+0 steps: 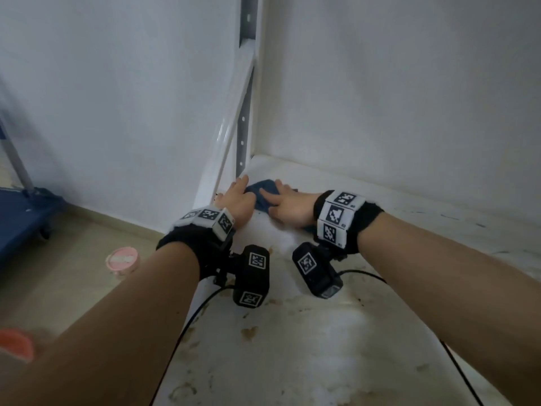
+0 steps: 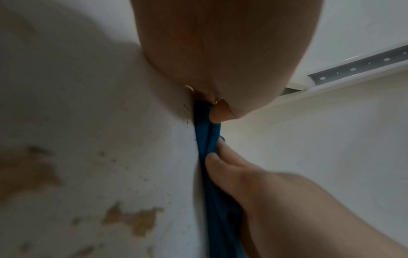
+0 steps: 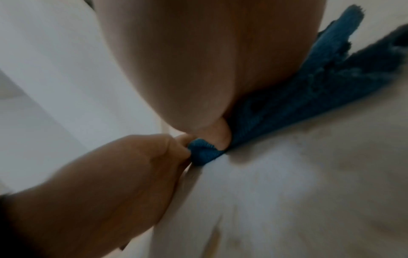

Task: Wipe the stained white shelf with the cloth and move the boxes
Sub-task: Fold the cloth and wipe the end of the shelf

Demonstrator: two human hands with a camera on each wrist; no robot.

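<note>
A crumpled blue cloth (image 1: 263, 190) lies in the far left corner of the white shelf (image 1: 336, 332), which carries brown stains (image 1: 248, 332) across its near half. My left hand (image 1: 238, 197) holds the cloth's left end, with fingers and thumb curled on a fold (image 3: 198, 151). My right hand (image 1: 288, 208) lies on top of the cloth with its fingers spread and presses it down. In the left wrist view the cloth (image 2: 209, 139) runs between my left thumb (image 2: 218, 113) and the right fingers (image 2: 223, 160). No boxes are in view.
A perforated grey upright (image 1: 244, 136) and white walls close the shelf's corner. On the floor to the left stand a pink round tub (image 1: 123, 260) and a blue cart (image 1: 23, 212). An orange object (image 1: 16, 344) shows at the lower left edge.
</note>
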